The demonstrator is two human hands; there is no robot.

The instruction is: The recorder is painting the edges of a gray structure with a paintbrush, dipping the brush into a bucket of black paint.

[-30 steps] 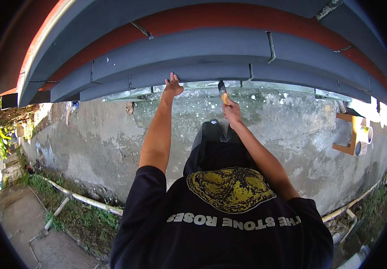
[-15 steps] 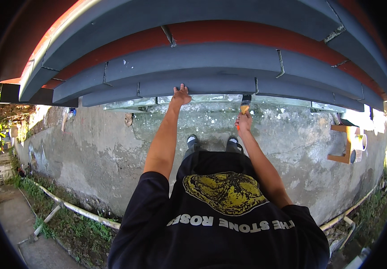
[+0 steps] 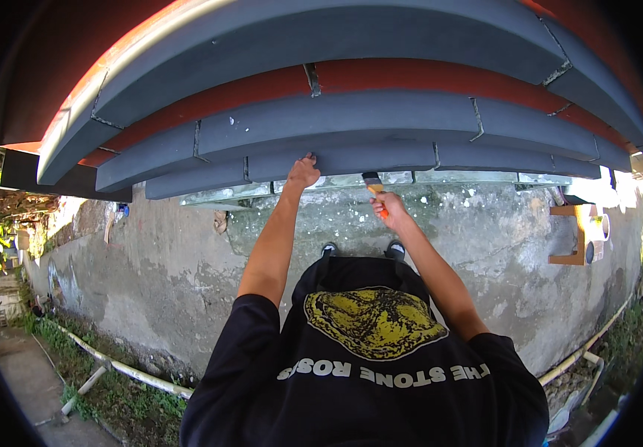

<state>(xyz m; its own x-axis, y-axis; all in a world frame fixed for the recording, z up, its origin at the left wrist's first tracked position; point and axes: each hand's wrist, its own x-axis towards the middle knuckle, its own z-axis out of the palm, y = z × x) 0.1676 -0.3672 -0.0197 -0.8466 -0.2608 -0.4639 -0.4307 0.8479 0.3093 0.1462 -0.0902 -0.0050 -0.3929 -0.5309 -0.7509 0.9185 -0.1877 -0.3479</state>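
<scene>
My right hand (image 3: 388,205) is closed round the handle of a paintbrush (image 3: 373,182). The brush has dark bristles, a pale yellowish middle and some orange near the handle's end. Its bristle tip meets the lower edge of the lowest grey board (image 3: 366,158), a long plank with narrow joints. Left of the brush, my left hand (image 3: 303,172) rests against the same board with its fingers bent and apart, holding nothing. Part of those fingers is hard to make out against the board.
More grey boards (image 3: 336,115) run above in layers, with a red strip (image 3: 411,74) between. Pale ledges (image 3: 217,195) lie below the boards. On the right, a cardboard box (image 3: 578,235) stands on the stained concrete (image 3: 485,261). A pale pipe (image 3: 128,366) borders plants at lower left.
My right hand has moved left with the paintbrush, along the lowest board. The left hand stays at the board, its fingers now more bent. The view has shifted slightly.
</scene>
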